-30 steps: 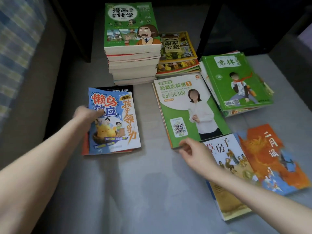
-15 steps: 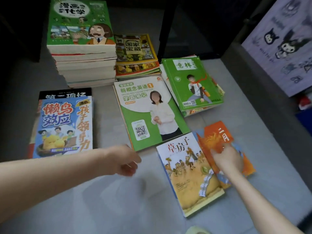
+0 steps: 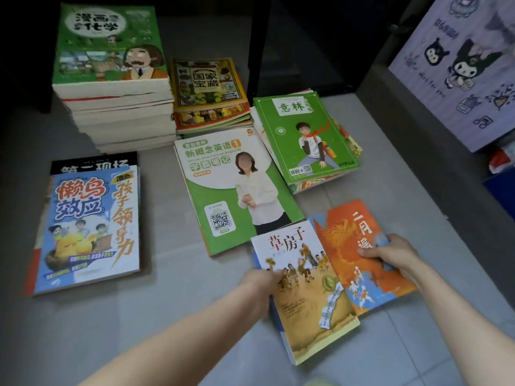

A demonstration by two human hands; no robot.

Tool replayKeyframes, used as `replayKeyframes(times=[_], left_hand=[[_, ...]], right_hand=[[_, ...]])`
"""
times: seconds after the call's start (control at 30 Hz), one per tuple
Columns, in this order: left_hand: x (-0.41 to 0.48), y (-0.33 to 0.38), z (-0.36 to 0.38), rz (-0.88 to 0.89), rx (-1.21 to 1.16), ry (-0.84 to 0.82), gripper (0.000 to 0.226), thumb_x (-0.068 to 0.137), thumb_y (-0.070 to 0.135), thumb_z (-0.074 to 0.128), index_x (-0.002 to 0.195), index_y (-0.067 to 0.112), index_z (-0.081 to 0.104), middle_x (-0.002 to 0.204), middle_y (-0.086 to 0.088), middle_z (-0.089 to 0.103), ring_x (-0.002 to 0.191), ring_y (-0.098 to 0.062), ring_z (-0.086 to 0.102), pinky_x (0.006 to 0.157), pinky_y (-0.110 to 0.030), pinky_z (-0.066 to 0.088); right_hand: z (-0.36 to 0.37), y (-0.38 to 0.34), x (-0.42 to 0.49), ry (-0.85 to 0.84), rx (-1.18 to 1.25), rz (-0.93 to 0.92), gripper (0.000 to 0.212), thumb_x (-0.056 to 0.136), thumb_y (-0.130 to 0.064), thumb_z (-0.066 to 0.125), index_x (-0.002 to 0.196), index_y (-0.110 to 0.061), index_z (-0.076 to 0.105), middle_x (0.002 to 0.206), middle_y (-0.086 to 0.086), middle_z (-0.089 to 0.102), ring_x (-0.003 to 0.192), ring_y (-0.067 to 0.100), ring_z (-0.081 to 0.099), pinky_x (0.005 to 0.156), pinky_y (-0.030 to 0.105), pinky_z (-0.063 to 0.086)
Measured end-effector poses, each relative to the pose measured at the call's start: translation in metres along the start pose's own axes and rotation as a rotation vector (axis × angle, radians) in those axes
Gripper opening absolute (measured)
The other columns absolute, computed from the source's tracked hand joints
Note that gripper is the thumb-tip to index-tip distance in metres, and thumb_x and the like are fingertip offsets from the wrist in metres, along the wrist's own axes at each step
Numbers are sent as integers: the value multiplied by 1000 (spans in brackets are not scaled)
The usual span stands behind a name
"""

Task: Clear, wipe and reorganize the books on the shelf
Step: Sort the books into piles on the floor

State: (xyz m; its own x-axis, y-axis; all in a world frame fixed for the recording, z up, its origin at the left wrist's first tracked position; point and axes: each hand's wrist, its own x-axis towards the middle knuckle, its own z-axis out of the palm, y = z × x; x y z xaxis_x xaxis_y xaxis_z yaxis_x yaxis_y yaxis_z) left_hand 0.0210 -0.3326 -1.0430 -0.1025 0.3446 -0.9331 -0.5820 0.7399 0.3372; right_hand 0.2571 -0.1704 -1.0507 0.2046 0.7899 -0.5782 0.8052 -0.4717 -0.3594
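Both hands work low in the frame: the left hand (image 3: 260, 280) grips the left edge of the yellow book (image 3: 309, 305), and the right hand (image 3: 390, 253) grips the right edge of the orange book (image 3: 341, 235) tucked under it — probably to gather these 2 into 1 pile. Sorted stacks (image 3: 117, 112) wait on the floor (image 3: 181, 316) above, tallest at upper left.

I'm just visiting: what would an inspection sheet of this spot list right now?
Surface: grey tiled floor, books laid across it.
Job's things: tall stack, yellow pile, magazine pile, green book, blue book, tan book, orange book.
Clutter: blurred red-and-white item at the right edge.
Hands: left hand grips the tan book's left edge; right hand pinches the orange book's right edge.
Cables: nothing seen.
Surroundings: dark shelf post behind; cartoon panel at right.
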Motion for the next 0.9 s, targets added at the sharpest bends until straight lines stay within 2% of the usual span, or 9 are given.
replayKeyframes(times=[0.1,0.17,0.33,0.43,0.5,0.63,0.7,0.8,0.9], left_hand=[[1,-4,-15,45,68,30,14,94,10,59,82,11,52,74,-6,62,62,-18,58,62,-28,46],[2,-9,-32,69,112,79,9,93,9,60,88,11,52,79,-8,63,64,-19,58,60,-28,46],[4,-18,-68,101,224,200,9,89,7,62,96,4,58,92,-15,68,76,-27,64,70,-36,54],[4,-17,-76,75,257,167,5,87,0,56,91,1,59,90,-19,69,83,-33,67,77,-43,55],[2,-14,-80,64,279,149,14,85,-7,45,78,0,55,76,-16,61,68,-29,60,68,-38,51],[-16,-1,-84,51,284,115,34,82,-14,28,57,5,43,58,-11,42,56,-24,44,57,-27,44],[-22,2,-90,19,274,62,33,80,-16,28,61,3,47,63,-12,48,61,-25,51,64,-31,52],[-27,6,-102,-2,336,12,24,84,-12,40,74,2,57,64,-10,62,59,-21,62,62,-31,57],[-26,9,-106,122,480,61,17,88,2,51,72,4,59,75,-14,65,66,-24,64,71,-34,59]], right_hand=[[-10,-3,-6,-125,338,-64,25,75,3,74,96,7,61,63,11,66,47,19,61,48,29,53],[-25,-8,-11,-196,489,-70,21,77,10,66,96,1,59,59,7,68,46,16,64,47,27,55],[-45,-22,-36,-487,700,-73,60,43,-11,91,95,-2,62,71,14,69,56,22,69,51,39,58],[-26,-28,-52,-653,732,-104,57,29,-11,96,81,-5,74,75,19,69,58,25,69,51,35,57],[2,-36,-70,-752,693,-103,57,31,-9,97,81,-3,71,70,17,67,52,23,66,49,31,56],[72,-45,-104,-772,405,-7,22,77,13,64,90,-2,55,68,15,67,51,21,65,52,30,55],[95,-51,-112,-691,110,-50,18,83,3,67,83,-11,56,67,6,68,54,17,65,54,28,47],[96,-78,-122,-509,-631,-373,28,87,-29,64,67,-19,47,61,-4,55,51,10,54,46,22,36],[93,-110,-139,-304,-1019,-578,29,92,-45,52,77,-21,52,85,-2,58,88,20,61,61,24,40]])
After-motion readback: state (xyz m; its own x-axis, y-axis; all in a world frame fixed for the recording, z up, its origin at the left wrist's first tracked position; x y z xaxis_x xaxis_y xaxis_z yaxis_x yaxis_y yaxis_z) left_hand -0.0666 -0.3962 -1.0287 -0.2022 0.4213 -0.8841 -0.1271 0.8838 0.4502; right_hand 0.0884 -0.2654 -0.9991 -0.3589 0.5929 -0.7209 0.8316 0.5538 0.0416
